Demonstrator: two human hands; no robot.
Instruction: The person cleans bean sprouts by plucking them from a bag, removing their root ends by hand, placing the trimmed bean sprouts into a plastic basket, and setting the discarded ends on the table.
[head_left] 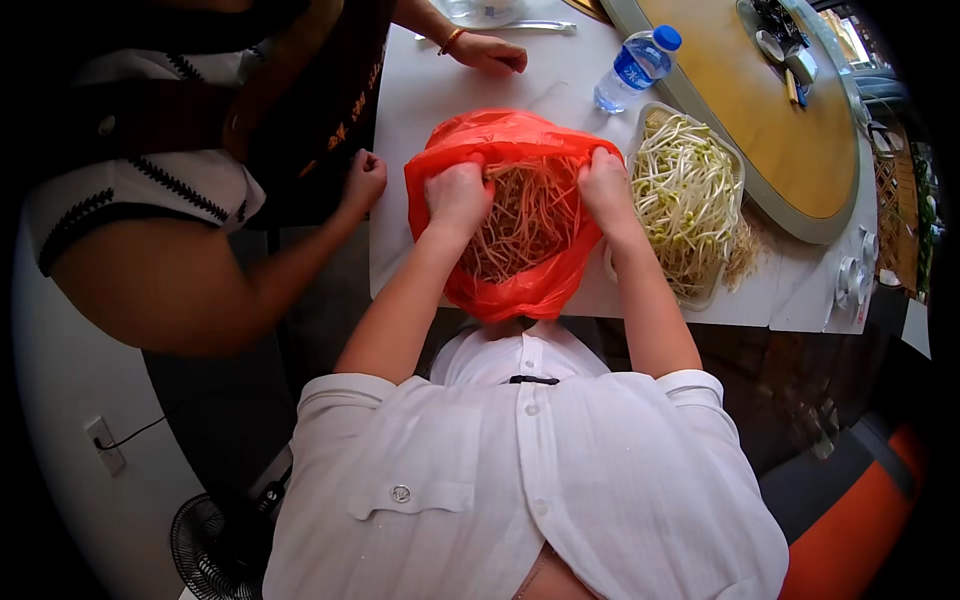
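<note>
A red plastic bag [540, 297] stands at the table's near edge, its mouth held wide. My left hand [460, 198] is closed on the bag's left rim, and my right hand [606, 185] grips the rim on the right. Inside lie many thin bean sprouts [525, 225], tinted reddish through the plastic. Just right of the bag, a pale tray [738, 165] carries a heap of white and yellow-green bean sprouts [685, 190]. Loose root ends [743, 255] are scattered by the tray's right side.
A blue-capped water bottle [635, 70] stands behind the tray. At the right is a round wooden turntable [790, 130] with utensils on it. Another person's hands [490, 54] are at the left, one resting on the white table [400, 110]. A black fan [210, 545] stands below left.
</note>
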